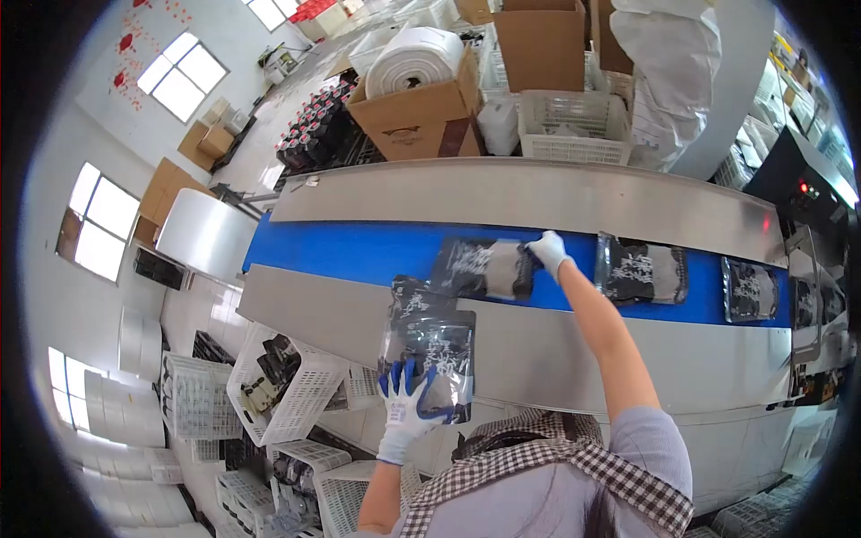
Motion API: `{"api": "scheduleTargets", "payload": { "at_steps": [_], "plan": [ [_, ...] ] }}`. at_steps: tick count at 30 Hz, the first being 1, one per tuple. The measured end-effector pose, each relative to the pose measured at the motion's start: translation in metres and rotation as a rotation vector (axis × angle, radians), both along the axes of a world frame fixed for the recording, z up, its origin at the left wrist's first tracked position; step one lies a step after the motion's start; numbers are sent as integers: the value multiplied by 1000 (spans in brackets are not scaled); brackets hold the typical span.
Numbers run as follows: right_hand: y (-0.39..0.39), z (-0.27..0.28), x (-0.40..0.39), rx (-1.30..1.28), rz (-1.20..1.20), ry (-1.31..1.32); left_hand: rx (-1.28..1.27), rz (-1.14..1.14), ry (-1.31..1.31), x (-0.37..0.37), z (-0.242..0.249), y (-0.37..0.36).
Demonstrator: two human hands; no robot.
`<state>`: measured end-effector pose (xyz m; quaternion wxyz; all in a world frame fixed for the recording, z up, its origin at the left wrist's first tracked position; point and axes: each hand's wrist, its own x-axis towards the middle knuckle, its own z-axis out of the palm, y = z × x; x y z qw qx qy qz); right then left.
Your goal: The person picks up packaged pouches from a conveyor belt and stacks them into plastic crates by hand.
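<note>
My left hand (410, 411), in a white glove with blue fingertips, lies with fingers spread on a black printed pouch (448, 345). Beneath that pouch, another black pouch (410, 300) shows at its upper left; both rest on the near metal ledge. My right hand (549, 251), gloved in white, reaches over the blue conveyor belt (359, 255). Its fingers are closed at the right edge of a black and grey pouch (489, 269) lying on the belt. Farther right on the belt are a second pouch (641, 271) and a third pouch (752, 291).
Steel ledges (502, 194) border the belt. At its right end stands a dark machine (807, 188) with a red light. White crates (287, 381) stand at the lower left. Behind the belt are a cardboard box (413, 121) with a white roll and a white basket (574, 130).
</note>
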<state>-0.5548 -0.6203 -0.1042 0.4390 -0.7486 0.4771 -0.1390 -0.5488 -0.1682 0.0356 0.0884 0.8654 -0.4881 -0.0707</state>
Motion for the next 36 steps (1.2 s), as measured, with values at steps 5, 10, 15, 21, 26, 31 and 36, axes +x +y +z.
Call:
{"api": "scheduleTargets", "payload": {
  "at_steps": [5, 10, 15, 21, 26, 31, 36],
  "plan": [
    [-20, 20, -19, -210, 3, 106, 48, -80, 125, 15, -11, 26],
    [92, 70, -96, -534, -44, -105, 153, -66, 81, 14, 2, -1],
    [193, 61, -162, -29, 179, -47, 166, 62, 124, -7, -4, -24],
    [270, 47, -173, 956, 191, -77, 41, 211, 299, -32, -20, -55],
    [273, 39, -136, 995, -246, -461, -69, 139, 337, -21, -41, -59],
    [210, 12, -79, 740, 40, -347, 216, 68, -110, 43, -20, -33],
    [144, -7, 41, 695, 144, -370, 293, 288, -92, 99, -71, -17]
  ]
}}
